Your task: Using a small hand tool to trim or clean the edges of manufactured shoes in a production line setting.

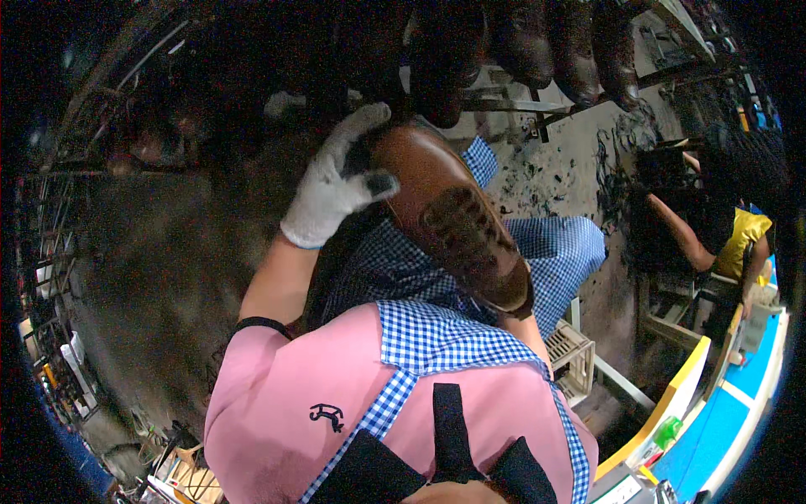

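Observation:
A brown leather lace-up shoe (pixel 437 193) is in front of my chest, toe pointing away and up to the left, heel toward me. Beside its toe is my left hand (pixel 336 181) in a white knitted glove. Thumb and fingers are spread apart, and the thumb, dark at its tip, lies against or just over the shoe's side. The gap between those fingers is too dark to make out. My right forearm (pixel 529 338) runs up behind the heel; the shoe hides my right hand and its fingers. A blue-checked apron (pixel 554 252) covers my lap.
Several dark shoes (pixel 520 42) hang in a row along the top, close beyond the held shoe. A cream plastic crate (pixel 571 357) stands low at my right. Farther right are a blue-topped bench (pixel 714 437) and another person's arm (pixel 680 231). Dark scraps litter the floor.

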`<state>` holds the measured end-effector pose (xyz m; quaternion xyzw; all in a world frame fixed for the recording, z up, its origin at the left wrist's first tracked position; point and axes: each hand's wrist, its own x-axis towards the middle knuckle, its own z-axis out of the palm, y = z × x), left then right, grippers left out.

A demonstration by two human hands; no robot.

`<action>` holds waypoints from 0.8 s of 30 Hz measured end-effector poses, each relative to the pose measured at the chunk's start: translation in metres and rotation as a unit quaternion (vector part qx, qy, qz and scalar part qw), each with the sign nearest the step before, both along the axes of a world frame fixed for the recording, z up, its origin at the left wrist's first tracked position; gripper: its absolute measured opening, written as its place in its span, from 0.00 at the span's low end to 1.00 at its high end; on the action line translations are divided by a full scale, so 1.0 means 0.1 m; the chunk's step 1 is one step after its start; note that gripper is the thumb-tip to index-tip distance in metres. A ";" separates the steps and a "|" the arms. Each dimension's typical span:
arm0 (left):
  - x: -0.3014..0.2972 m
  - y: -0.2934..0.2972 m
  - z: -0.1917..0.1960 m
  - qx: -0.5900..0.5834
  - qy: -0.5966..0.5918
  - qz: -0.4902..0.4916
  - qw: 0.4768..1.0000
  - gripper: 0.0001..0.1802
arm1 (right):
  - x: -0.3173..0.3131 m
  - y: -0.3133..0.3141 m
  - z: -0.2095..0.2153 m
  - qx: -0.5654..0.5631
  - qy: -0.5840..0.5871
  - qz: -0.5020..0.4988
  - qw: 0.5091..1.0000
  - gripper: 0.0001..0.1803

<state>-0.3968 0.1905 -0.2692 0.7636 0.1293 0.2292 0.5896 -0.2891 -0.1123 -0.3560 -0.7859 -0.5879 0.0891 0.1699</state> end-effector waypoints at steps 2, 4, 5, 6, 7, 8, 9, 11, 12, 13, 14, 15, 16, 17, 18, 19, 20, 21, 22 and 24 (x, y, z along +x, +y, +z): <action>0.00 -0.17 0.11 -0.065 -0.035 -0.015 0.997 0.51 | 0.00 -0.02 0.05 0.009 0.042 -0.030 0.999 0.36; 0.00 -0.25 0.17 -0.080 -0.050 -0.045 0.995 0.51 | 0.04 -0.02 0.10 0.015 0.084 -0.061 0.994 0.36; 0.01 -0.27 0.19 -0.095 -0.061 -0.070 0.991 0.50 | 0.05 0.05 0.13 0.017 0.105 -0.075 0.991 0.36; 0.00 -0.25 0.20 0.004 -0.059 -0.074 0.995 0.49 | 0.02 0.00 0.18 0.020 0.127 -0.090 0.988 0.36; 0.02 -0.27 0.20 0.004 -0.062 -0.077 0.995 0.49 | 0.01 0.06 0.18 0.024 0.148 -0.103 0.983 0.36; 0.04 -0.30 0.20 -0.009 -0.067 -0.084 0.994 0.49 | 0.02 0.07 0.20 0.029 0.170 -0.116 0.978 0.36; 0.05 -0.32 0.20 -0.022 -0.071 -0.090 0.993 0.48 | -0.01 0.06 0.22 0.033 0.193 -0.128 0.972 0.36; 0.11 -0.32 0.17 -0.006 -0.057 -0.089 0.994 0.48 | 0.00 0.08 0.23 0.043 0.240 -0.154 0.957 0.36; 0.13 -0.31 0.16 0.010 -0.041 -0.085 0.995 0.47 | 0.04 0.18 0.22 0.048 0.264 -0.167 0.949 0.36; 0.15 -0.31 0.17 0.011 -0.039 -0.086 0.995 0.47 | 0.02 -0.01 0.30 0.053 0.290 -0.177 0.939 0.36; 0.16 -0.30 0.20 0.010 -0.022 -0.087 0.996 0.46 | 0.02 0.04 0.25 0.057 0.316 -0.187 0.928 0.36; 0.17 -0.29 0.21 0.008 -0.005 -0.088 0.996 0.45 | 0.01 0.03 0.25 0.060 0.342 -0.197 0.917 0.36; 0.18 -0.29 0.19 0.009 -0.002 -0.089 0.996 0.45 | 0.07 0.10 0.24 0.065 0.368 -0.207 0.904 0.36; 0.18 -0.29 0.15 -0.010 0.004 -0.088 0.996 0.44 | 0.00 -0.04 0.27 0.068 0.393 -0.217 0.891 0.36; 0.18 -0.29 0.13 -0.030 0.011 -0.087 0.996 0.44 | 0.02 -0.03 0.28 0.071 0.418 -0.227 0.876 0.36; 0.20 -0.30 0.12 -0.030 0.014 -0.089 0.995 0.44 | -0.03 -0.07 0.29 0.075 0.443 -0.238 0.861 0.36; 0.22 -0.31 0.11 -0.041 0.010 -0.084 0.996 0.42 | -0.06 -0.10 0.32 0.078 0.467 -0.250 0.845 0.36; 0.24 -0.31 0.10 -0.052 0.007 -0.079 0.996 0.40 | 0.00 0.00 0.28 0.081 0.491 -0.261 0.827 0.36; 0.26 -0.31 0.07 -0.056 0.011 -0.084 0.995 0.40 | 0.01 -0.09 0.32 0.082 0.513 -0.276 0.808 0.36; 0.34 -0.28 -0.02 -0.098 0.041 -0.064 0.992 0.31 | -0.15 -0.09 0.33 0.085 0.556 -0.309 0.767 0.36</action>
